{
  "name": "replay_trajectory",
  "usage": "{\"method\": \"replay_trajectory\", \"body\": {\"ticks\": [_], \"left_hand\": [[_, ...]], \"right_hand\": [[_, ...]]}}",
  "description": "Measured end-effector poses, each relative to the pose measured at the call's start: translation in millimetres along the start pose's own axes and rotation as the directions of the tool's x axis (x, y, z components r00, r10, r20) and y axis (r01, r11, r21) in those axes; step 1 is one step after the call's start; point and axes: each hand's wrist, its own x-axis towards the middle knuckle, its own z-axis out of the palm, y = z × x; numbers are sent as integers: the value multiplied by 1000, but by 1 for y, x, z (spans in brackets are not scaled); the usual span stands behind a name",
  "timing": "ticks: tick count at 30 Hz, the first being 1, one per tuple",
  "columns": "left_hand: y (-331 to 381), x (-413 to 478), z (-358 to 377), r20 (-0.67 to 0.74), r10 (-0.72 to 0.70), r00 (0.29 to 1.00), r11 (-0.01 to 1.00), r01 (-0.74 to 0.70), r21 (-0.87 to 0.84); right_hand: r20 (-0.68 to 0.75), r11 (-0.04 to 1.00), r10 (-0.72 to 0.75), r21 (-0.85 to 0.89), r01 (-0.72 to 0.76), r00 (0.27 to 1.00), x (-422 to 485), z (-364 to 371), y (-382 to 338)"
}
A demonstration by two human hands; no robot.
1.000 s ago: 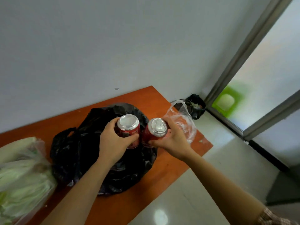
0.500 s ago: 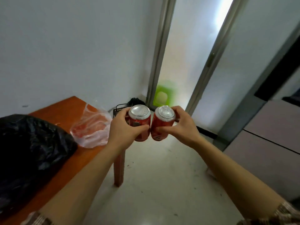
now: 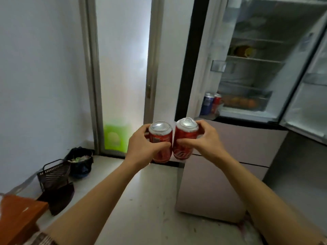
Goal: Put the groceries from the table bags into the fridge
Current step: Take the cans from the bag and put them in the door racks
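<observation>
My left hand (image 3: 141,147) grips a red soda can (image 3: 161,137) upright, and my right hand (image 3: 205,138) grips a second red soda can (image 3: 184,138) right beside it, the two cans almost touching at chest height. The fridge (image 3: 256,68) stands open at the upper right, ahead of both hands, with its shelves lit. On its lower left ledge stand a blue can (image 3: 207,104) and a red can (image 3: 216,103). A clear drawer (image 3: 247,101) holds orange fruit. A corner of the orange table (image 3: 19,214) shows at the bottom left.
The fridge's lower pink drawers (image 3: 230,165) lie below the open compartment, and its right door (image 3: 307,96) swings out at the far right. A black basket (image 3: 54,175) and a black bin (image 3: 80,160) sit on the floor by the left wall. A frosted glass door (image 3: 122,68) stands ahead.
My view has swung right from the table and its black bag to the open fridge. Both hands have carried the two cans along, still side by side.
</observation>
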Motion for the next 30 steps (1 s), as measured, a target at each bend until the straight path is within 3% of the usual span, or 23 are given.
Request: {"method": "replay_trajectory", "body": {"ticks": [6, 14, 22, 24, 27, 30], "left_hand": [[30, 86, 91, 91, 134, 987, 991, -131, -35], [85, 200, 193, 103, 312, 945, 944, -296, -142], [165, 296, 237, 38, 368, 929, 905, -348, -243], [183, 314, 249, -21, 405, 914, 896, -401, -190], [204, 341, 267, -112, 486, 866, 873, -486, 32], [213, 365, 285, -192, 497, 846, 865, -465, 188]], "right_hand": [[-146, 1000, -21, 5, 22, 989, 74, -88, 26], [-273, 993, -115, -3, 119, 955, 187, -192, 41], [-359, 937, -183, 219, 273, 915, 302, -275, 33], [-365, 912, -207, 263, 313, 908, 331, -290, 31], [-334, 900, -245, 272, 342, 910, 374, -304, 33], [-272, 903, -272, 260, 343, 923, 411, -307, 43]]}}
